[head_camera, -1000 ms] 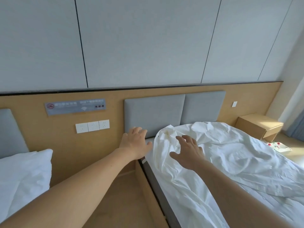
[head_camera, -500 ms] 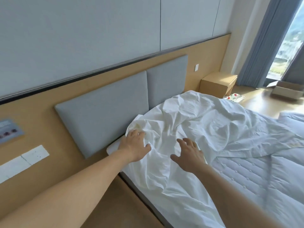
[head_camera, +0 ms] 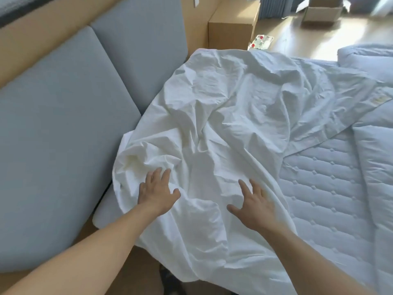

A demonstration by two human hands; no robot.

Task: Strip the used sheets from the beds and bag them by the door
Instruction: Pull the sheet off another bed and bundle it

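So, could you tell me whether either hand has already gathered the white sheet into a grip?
No: the left hand and the right hand have straight, spread fingers over the crumpled sheet.

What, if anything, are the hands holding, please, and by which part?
Nothing is held: left hand and right hand are open, spread over the rumpled sheet.

The sheet (head_camera: 223, 124) is lying bunched on the mattress (head_camera: 319, 188), touching the headboard (head_camera: 63, 124) at its left. The left hand (head_camera: 156, 192) and right hand (head_camera: 253, 207) are lying side by side over its near part. The nightstand (head_camera: 231, 33) is standing behind the mattress, beside the headboard.
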